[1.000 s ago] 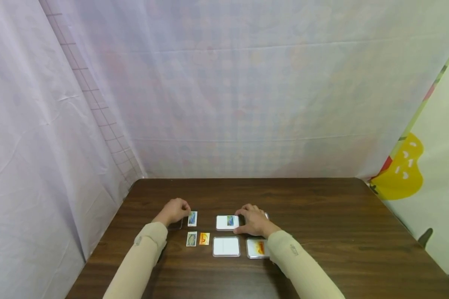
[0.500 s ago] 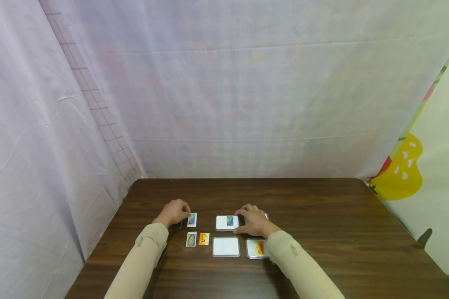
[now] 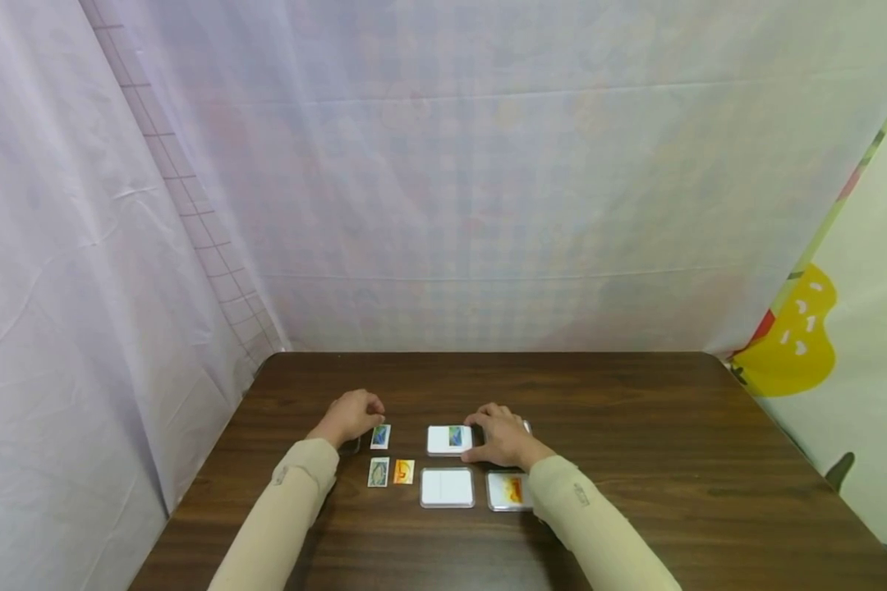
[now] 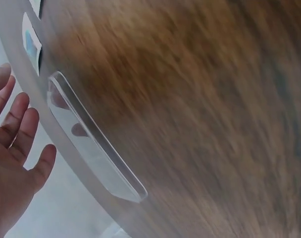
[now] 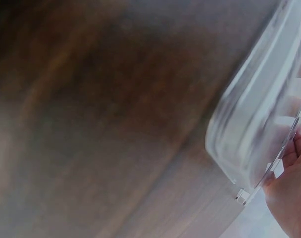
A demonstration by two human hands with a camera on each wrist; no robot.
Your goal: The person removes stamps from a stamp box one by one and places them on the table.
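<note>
My left hand (image 3: 351, 415) hovers just behind a small blue-green picture card (image 3: 380, 436), its fingers loosely bent with nothing between them. In the left wrist view, the fingers stand apart from a clear plastic case part (image 4: 96, 141) lying on the table. My right hand (image 3: 497, 433) holds the right side of a clear plastic case (image 3: 438, 441), which has a white insert and a blue-green picture card (image 3: 454, 436) on it. In the right wrist view, its fingers (image 5: 291, 156) are behind the clear lid (image 5: 275, 161), which stands tilted from the case; the fingertips are partly hidden.
In front lie a grey-green card (image 3: 379, 472) and an orange card (image 3: 403, 472). Right of them are a white-filled clear case (image 3: 447, 488) and another case holding an orange picture (image 3: 508, 491), partly under the right sleeve. The brown table (image 3: 636, 427) meets white curtains at the back.
My left fingers have come off the blue-green card and shifted slightly right and away from me. That card has settled a little nearer to me. The right hand stays in place.
</note>
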